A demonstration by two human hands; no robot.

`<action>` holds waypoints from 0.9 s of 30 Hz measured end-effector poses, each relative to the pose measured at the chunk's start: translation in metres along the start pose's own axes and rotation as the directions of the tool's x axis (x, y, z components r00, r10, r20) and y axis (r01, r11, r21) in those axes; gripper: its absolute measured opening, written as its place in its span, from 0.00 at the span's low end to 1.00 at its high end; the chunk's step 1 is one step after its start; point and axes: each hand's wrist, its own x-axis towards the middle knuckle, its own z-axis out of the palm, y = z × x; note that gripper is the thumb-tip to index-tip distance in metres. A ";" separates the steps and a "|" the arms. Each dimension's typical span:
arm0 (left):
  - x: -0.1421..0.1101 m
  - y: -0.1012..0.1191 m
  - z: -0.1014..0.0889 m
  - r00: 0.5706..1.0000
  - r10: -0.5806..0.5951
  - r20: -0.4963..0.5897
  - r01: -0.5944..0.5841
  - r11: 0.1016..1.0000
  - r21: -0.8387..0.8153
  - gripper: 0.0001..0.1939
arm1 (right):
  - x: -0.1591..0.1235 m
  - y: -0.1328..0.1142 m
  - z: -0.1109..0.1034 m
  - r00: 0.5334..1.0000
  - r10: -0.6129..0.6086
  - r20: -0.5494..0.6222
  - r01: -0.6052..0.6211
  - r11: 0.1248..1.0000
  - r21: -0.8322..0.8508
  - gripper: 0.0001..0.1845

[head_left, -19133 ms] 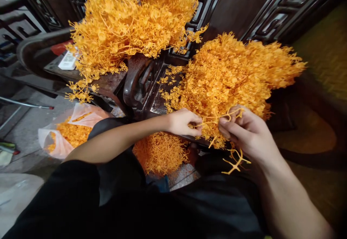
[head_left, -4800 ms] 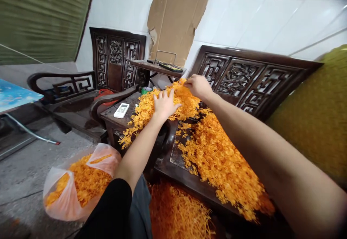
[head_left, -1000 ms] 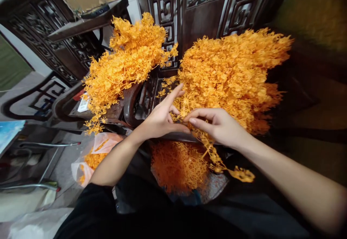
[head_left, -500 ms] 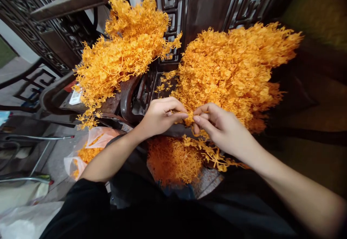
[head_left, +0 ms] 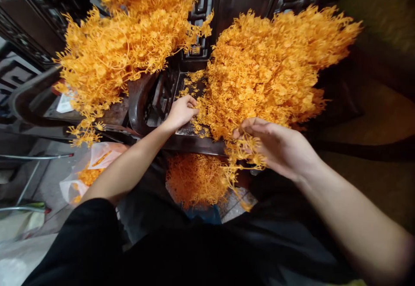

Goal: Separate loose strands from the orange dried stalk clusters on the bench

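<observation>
A big heap of orange plastic sprigs (head_left: 269, 65) lies on the dark wooden bench seat (head_left: 191, 144). My right hand (head_left: 280, 147) grips a bunch of orange sprigs (head_left: 244, 158) at the heap's near edge; the bunch hangs down over the seat's front. My left hand (head_left: 181, 110) reaches to the heap's left edge, fingers curled down onto loose sprigs on the seat. I cannot tell whether it holds any.
A second orange heap (head_left: 123, 43) covers the side table at left. More orange sprigs (head_left: 197, 180) lie on the floor between my legs. A plastic bag (head_left: 87, 173) with orange pieces sits on the floor at left. Carved dark chair backs stand behind.
My hands were together pinching one sprig; now the left hand has moved away, up and left to the heap's edge. The right hand keeps the bunch.
</observation>
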 end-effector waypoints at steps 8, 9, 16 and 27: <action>-0.006 0.018 0.005 0.964 0.263 0.041 -0.255 0.872 0.417 0.36 | 0.013 0.008 0.000 0.996 -0.071 -0.055 0.070 0.997 -0.025 0.18; -0.019 0.027 0.006 0.951 0.304 0.057 -0.306 0.897 0.318 0.27 | 0.013 0.010 0.001 0.994 -0.092 -0.066 0.090 0.995 -0.034 0.17; -0.092 0.061 0.014 0.902 0.345 0.258 -0.338 0.938 -0.075 0.12 | 0.011 0.017 0.011 0.930 -0.363 -0.063 0.303 0.852 -0.427 0.13; -0.030 0.030 -0.022 0.964 0.246 0.103 -0.262 0.942 0.208 0.02 | 0.010 -0.007 -0.022 0.883 -0.364 -0.297 0.302 0.924 -0.234 0.08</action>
